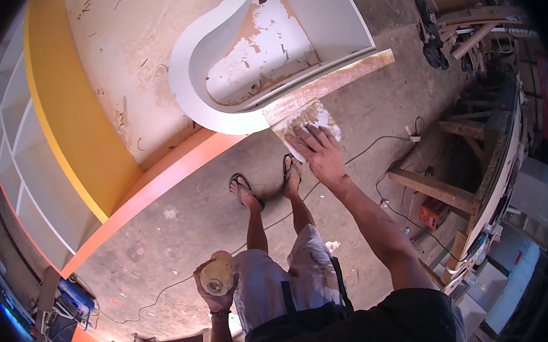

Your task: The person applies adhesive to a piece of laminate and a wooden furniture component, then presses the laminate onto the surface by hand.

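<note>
In my right hand (324, 158) is a flat white sheet (313, 113) smeared with yellowish-brown stuff. My fingers lie spread over its top face; the thumb is mostly hidden. The sheet's far edge touches a narrow pinkish-brown smeared strip (338, 85) along the near edge of a large cabinet piece. A white curved frame (185, 82) forms that part of the cabinet, beside an orange edge (154, 186). Low on the left, my left hand (214, 297) is wrapped round a stained, yellowish container (219, 273) with a round mouth, held near my knee.
A yellow panel (76, 108) and white shelf compartments (20, 135) make up the cabinet's left side. A cable (374, 143) crosses the concrete floor near my sandalled feet. Wooden framing (434, 188) and an orange box (432, 213) stand right; scrap wood (474, 41) lies far right.
</note>
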